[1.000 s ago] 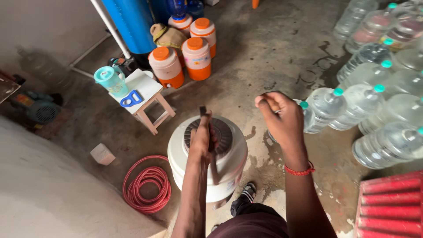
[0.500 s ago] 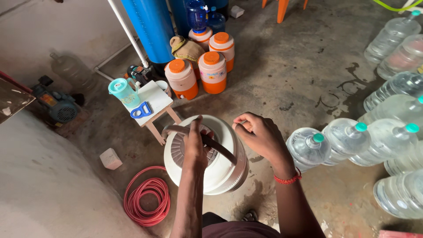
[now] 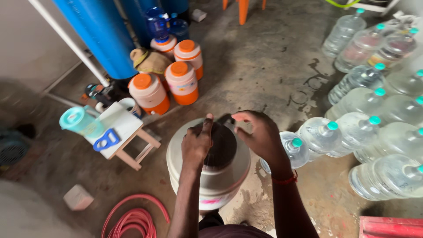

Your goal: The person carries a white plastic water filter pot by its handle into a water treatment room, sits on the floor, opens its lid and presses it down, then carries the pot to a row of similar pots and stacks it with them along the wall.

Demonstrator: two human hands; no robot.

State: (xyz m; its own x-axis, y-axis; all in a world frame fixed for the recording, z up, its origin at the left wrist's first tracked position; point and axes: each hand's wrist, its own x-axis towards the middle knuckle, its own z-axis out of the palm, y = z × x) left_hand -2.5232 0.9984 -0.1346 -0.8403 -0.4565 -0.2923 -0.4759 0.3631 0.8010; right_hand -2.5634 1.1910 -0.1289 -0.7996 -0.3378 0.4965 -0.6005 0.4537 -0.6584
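Since the earlier frame both hands have come closer together over the white drum [image 3: 207,185], which stands on the floor beside the small white stool [image 3: 121,128]. Left hand [image 3: 197,143] is closed on a dark handle, thumb up, probably to steady the drum. Right hand [image 3: 260,132] pinches its dark tip [image 3: 227,118]. Clear water bottles [image 3: 370,132] lie right of the drum.
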